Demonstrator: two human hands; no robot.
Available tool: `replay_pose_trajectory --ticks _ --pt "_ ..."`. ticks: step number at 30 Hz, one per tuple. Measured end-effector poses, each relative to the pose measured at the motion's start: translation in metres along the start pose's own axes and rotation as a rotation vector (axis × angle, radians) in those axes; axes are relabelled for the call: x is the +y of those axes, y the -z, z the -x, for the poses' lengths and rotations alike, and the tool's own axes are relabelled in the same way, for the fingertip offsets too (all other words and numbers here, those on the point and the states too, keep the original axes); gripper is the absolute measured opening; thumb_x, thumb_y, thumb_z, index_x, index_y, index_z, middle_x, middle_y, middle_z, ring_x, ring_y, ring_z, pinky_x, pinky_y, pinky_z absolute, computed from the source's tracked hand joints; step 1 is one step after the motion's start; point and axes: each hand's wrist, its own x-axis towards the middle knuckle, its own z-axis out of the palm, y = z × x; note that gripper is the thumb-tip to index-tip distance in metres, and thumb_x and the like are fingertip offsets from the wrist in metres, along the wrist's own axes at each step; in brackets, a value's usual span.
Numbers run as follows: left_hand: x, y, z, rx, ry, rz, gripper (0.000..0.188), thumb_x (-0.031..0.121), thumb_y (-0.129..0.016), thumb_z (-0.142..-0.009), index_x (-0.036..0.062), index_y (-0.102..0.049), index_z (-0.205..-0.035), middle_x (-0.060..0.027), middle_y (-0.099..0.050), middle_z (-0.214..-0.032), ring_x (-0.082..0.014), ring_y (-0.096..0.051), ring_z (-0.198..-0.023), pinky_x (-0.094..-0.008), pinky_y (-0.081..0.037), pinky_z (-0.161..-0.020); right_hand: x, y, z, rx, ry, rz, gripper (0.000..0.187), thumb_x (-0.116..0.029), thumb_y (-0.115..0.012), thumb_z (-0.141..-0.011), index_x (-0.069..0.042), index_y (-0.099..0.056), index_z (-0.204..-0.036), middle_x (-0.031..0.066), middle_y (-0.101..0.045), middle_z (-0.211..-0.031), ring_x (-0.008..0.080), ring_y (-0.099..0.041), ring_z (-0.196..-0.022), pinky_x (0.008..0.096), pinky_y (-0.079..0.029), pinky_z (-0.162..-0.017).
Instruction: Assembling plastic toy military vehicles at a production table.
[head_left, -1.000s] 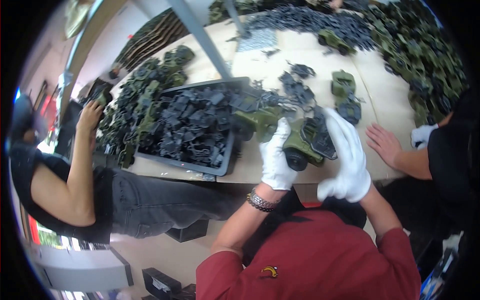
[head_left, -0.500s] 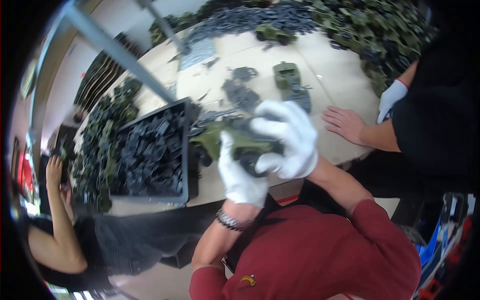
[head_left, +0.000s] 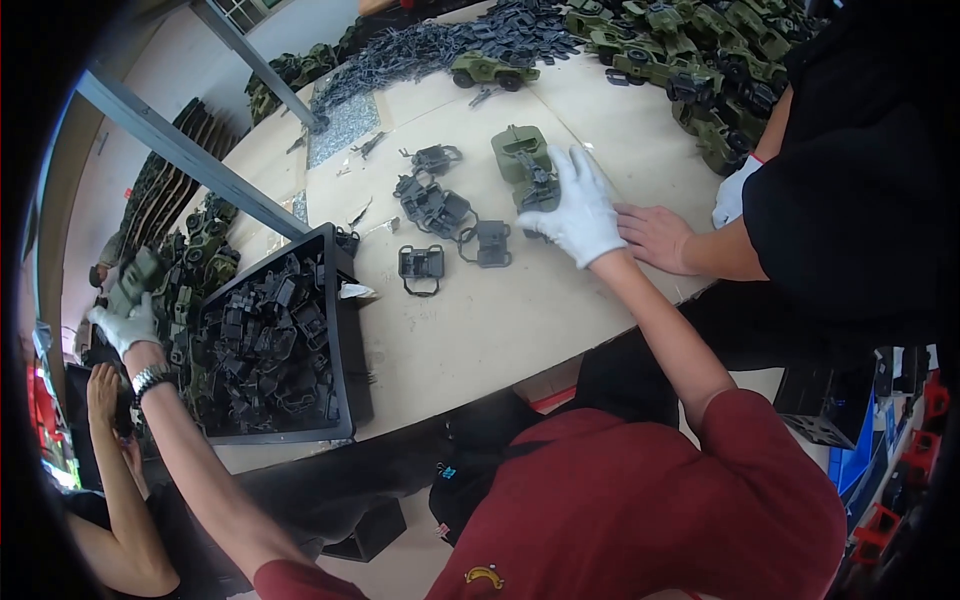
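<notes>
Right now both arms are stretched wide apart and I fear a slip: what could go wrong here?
The left hand holds a green toy vehicle out past the black parts tray, at the edge of view; it could drop. The right hand reaches a green shell right beside a co-worker's bare hand, so they may bump. Loose dark parts might get swept aside.

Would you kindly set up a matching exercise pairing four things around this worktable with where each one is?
Things:
1. White-gloved left hand
2. White-gloved right hand
3. Black plastic tray of dark grey parts
4. Co-worker's bare hand

Places:
A. Flat on the table beside the gloved right hand
B. At the table's left edge
C. On an olive-green toy truck body
D. Far left, gripping an olive-green toy vehicle

Pairs: 1-D, 2-C, 3-B, 4-A
</notes>
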Motion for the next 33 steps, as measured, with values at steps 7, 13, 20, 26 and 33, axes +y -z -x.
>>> replay_pose_trajectory --ticks 7,13,20,26,33 --pt "-0.066 -0.047 0.069 -0.064 -0.434 -0.490 0.052 0.033 -0.068 -0.092 -0.0002 -0.057 -0.130 -0.0149 -0.058 -0.128 -0.0279 -0.057 -0.116 -0.0449 -0.047 -0.100 0.017 -0.031 -0.031 0.085 -0.078 -0.191 0.045 -0.036 -0.079 -0.077 -0.003 -0.063 -0.102 0.0181 -0.068 -0.097 0.0306 -0.067 -0.092 0.0398 -0.051 -0.080" --pt "-0.156 -0.053 0.211 -0.824 -1.109 -1.137 0.062 0.004 -0.074 -0.072 0.0071 -0.057 -0.132 -0.0161 -0.058 -0.131 -0.0345 -0.053 -0.126 -0.0421 -0.043 -0.103 0.010 -0.015 -0.020 0.151 -0.246 -0.757 0.033 -0.030 -0.075 -0.084 -0.001 -0.062 -0.092 0.0102 -0.069 -0.085 0.0171 -0.065 -0.079 0.0336 -0.050 -0.071" --pt "-0.214 -0.053 0.263 -0.644 -1.261 -1.125 0.084 0.025 -0.084 -0.064 0.0078 -0.048 -0.137 -0.0151 -0.049 -0.135 -0.0436 -0.035 -0.139 -0.0551 -0.026 -0.112 -0.082 0.064 0.060 -0.526 -0.778 -1.601 0.041 -0.029 -0.061 -0.096 -0.007 -0.057 -0.130 0.0072 -0.065 -0.120 0.0181 -0.064 -0.108 0.0338 -0.052 -0.091" --pt "-0.213 -0.001 0.252 -0.528 -0.903 -0.877 0.032 0.024 -0.066 -0.085 0.0045 -0.062 -0.110 -0.0106 -0.065 -0.102 -0.0271 -0.063 -0.098 -0.0377 -0.050 -0.088 -0.060 0.045 0.054 -0.827 0.022 -1.353 0.027 -0.017 -0.051 -0.098 0.001 -0.064 -0.114 0.0125 -0.068 -0.109 0.0237 -0.066 -0.101 0.0379 -0.054 -0.084" --pt "-0.199 -0.002 0.298 -0.295 0.394 0.421 0.031 0.026 -0.066 -0.096 0.0074 -0.061 -0.119 -0.0033 -0.066 -0.108 -0.0149 -0.065 -0.100 -0.0321 -0.054 -0.088 -0.038 -0.056 0.046 -0.361 0.560 -0.110 0.060 -0.013 -0.079 -0.071 -0.008 -0.059 -0.127 0.0207 -0.048 -0.142 0.0397 -0.044 -0.130 0.0444 -0.038 -0.108"
